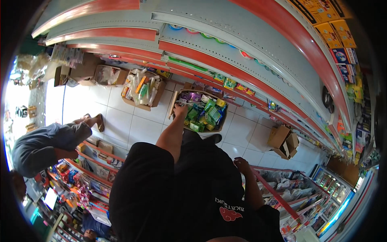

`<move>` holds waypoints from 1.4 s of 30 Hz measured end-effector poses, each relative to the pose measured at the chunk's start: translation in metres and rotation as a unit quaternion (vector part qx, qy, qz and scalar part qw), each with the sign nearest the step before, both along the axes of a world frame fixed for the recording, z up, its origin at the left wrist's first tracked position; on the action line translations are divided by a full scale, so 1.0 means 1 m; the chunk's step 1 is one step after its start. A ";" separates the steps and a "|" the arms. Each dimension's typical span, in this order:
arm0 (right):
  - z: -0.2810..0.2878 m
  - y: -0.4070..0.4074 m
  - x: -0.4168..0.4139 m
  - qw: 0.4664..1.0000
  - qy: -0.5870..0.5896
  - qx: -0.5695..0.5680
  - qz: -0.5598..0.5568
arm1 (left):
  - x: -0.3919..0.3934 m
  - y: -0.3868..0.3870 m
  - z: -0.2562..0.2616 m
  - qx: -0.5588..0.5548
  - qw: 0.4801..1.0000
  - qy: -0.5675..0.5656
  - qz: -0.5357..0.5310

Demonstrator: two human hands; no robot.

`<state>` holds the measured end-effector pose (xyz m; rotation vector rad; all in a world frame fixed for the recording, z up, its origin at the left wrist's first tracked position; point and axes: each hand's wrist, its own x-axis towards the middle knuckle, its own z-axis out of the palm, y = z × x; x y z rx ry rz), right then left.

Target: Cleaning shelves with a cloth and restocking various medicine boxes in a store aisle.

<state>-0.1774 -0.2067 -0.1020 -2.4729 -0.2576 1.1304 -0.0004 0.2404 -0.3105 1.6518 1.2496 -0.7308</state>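
My left hand [180, 109] reaches down to the left end of a cardboard box [224, 119] on the floor. Its fingers are partly lost among the packets, so whether they grip anything cannot be made out. Green packets [214, 114] fill most of the box, with purple packs [194, 96] at the back and a yellow pack [221, 103] to the right. My right hand [242, 165] hangs at my side near the red edge of a low shelf [273, 192], its fingers loosely curled; nothing shows in it.
Grey shelving with red edge strips [208, 65] rises ahead. Left on the tiled floor stands a carton of plastic-wrapped goods [143, 89]; an opened carton [283, 141] stands right. A person [51, 148] is at left, another [93, 228] lower left. Shelves [99, 163] stand behind me.
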 end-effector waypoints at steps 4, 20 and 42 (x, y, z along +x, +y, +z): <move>0.004 0.011 -0.003 0.995 0.021 -0.031 -0.090 | -0.019 0.008 -0.007 0.039 0.998 -0.045 -0.013; -0.005 -0.007 -0.007 0.987 0.027 -0.013 -0.157 | -0.017 0.025 -0.009 0.118 0.969 -0.164 -0.143; -0.098 -0.183 -0.136 0.992 -0.082 0.033 -0.091 | -0.200 -0.102 0.023 -0.040 0.939 -0.336 -0.059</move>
